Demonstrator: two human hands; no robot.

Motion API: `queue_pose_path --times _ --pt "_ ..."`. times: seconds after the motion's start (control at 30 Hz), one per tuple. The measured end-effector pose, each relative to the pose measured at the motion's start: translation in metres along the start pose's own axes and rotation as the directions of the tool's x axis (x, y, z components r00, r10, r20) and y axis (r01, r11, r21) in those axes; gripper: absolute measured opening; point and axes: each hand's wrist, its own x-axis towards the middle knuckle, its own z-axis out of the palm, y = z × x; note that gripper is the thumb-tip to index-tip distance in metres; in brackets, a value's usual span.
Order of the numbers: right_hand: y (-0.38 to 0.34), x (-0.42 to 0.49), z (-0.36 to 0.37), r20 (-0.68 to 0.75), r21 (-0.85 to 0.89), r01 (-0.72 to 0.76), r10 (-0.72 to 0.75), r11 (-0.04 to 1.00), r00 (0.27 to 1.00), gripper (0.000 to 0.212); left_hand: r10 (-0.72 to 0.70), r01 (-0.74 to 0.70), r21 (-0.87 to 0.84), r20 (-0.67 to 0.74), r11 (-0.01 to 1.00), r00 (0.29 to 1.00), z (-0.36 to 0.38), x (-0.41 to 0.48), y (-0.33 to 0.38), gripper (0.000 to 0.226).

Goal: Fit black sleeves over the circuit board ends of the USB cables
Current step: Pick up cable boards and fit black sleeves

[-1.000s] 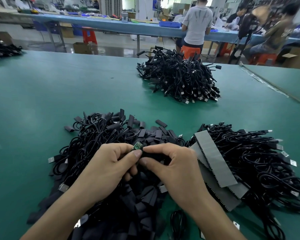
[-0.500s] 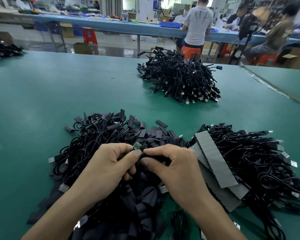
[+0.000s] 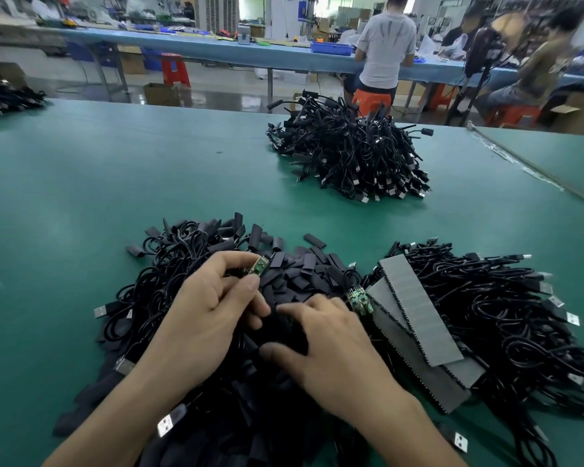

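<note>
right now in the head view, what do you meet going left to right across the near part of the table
silver usb plug → left hand, pinching a bare circuit board → right hand on the sleeve pile → grey strips → tangled cable pile

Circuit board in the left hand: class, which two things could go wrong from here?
1. The left hand pinches the bare circuit board above tangled cables; it might snag.
2. The right hand reaches into black sleeves lying on black cables, so it may grab two or tug a cable.
</note>
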Motion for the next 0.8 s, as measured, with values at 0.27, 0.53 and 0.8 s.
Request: queue_pose_path --times 0.27,0.53,0.8 --pt "0.0 -0.002 0.014 -0.155 0.118 0.074 -0.055 0.99 0.986 0.022 0.095 -0.113 -0.109 -0.156 0.988 0.983 -0.002 0.0 0.003 0.019" --pt "0.001 0.004 -0.002 -0.268 0.628 0.012 0.202 0.778 0.942 0.015 0.078 -0.085 -0.038 -0.155 0.996 0.985 -0.006 0.002 -0.002 0.033" --pt "-0.002 -0.004 -0.002 -0.173 0.054 -0.013 0.023 0.998 0.985 0.032 0.099 -0.111 -0.044 -0.22 0.993 0.97 -0.004 0.002 0.005 0.028"
